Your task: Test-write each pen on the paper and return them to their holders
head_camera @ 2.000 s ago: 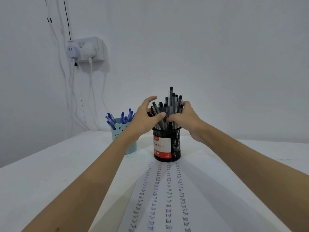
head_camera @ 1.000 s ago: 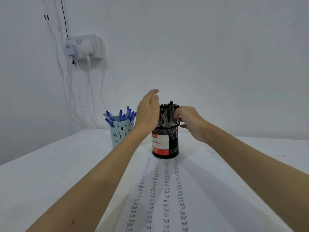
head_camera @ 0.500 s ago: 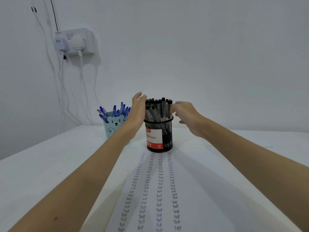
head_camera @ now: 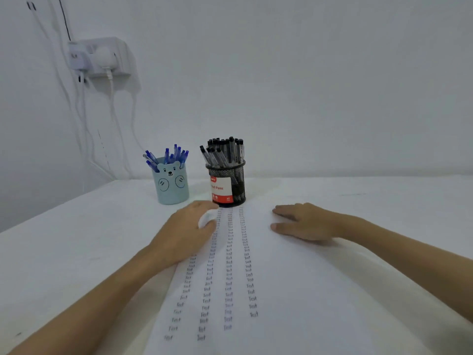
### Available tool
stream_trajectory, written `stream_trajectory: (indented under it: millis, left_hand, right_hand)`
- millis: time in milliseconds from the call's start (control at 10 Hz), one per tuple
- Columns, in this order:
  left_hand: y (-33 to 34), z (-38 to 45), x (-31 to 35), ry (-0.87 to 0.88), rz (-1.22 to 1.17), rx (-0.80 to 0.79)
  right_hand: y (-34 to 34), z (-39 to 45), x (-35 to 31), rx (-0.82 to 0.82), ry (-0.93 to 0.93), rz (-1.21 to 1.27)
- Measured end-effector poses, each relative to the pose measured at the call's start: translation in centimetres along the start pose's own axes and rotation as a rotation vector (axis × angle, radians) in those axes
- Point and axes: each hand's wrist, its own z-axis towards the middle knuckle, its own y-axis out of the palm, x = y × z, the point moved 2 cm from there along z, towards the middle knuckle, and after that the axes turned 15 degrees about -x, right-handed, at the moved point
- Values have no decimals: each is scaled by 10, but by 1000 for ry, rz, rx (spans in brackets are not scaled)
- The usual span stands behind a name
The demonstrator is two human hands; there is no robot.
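Both hands lie flat on the paper (head_camera: 276,283) with fingers straight and relaxed, and neither holds a pen. The left hand (head_camera: 185,233) rests on the paper's left edge, its fingertips just short of the black mesh holder (head_camera: 227,184). The right hand (head_camera: 304,221) rests palm down on the right part of the sheet, well clear of the written lines.

The paper runs away from the person, and 4 columns of the word "Test" fill the strip between the 2 hands. Just beyond the left hand's fingertips stands the mesh holder, packed with black pens (head_camera: 224,151). To the left of it, past the left hand, stands the blue bear cup (head_camera: 171,184) with the blue pens (head_camera: 170,156) in it.

With every visible pen standing in a holder and the sheet so full, the work looks either finished or paused between pens; I cannot tell which. If pens remain untested, the next move calls for 1 hand to lift forward, pinch a single pen out of a tightly packed bundle without tipping the holder, and bring it back to a free spot on the sheet, while the other hand steadies the paper.
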Motion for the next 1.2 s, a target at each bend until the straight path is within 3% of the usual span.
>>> stream_trajectory:
  millis: [100, 200, 500, 800, 1100, 1200]
  left_hand:
    - [12, -11, -1, -80, 15, -212]
    - [15, -18, 4, -93, 42, -272]
    - [31, -31, 52, 3, 15, -362]
    - [54, 27, 82, 28, 56, -421]
    - [59, 49, 74, 48, -12, -421]
    - [57, 44, 74, 56, -64, -394]
  right_hand:
    - [13, -14, 6, 14, 29, -39]
    - [20, -22, 7, 44, 53, -82]
    - [27, -75, 39, 42, 148, -86]
    - [9, -78, 80, 66, 305, -40]
    - [7, -69, 89, 151, 298, 4]
    - [9, -70, 95, 247, 247, 78]
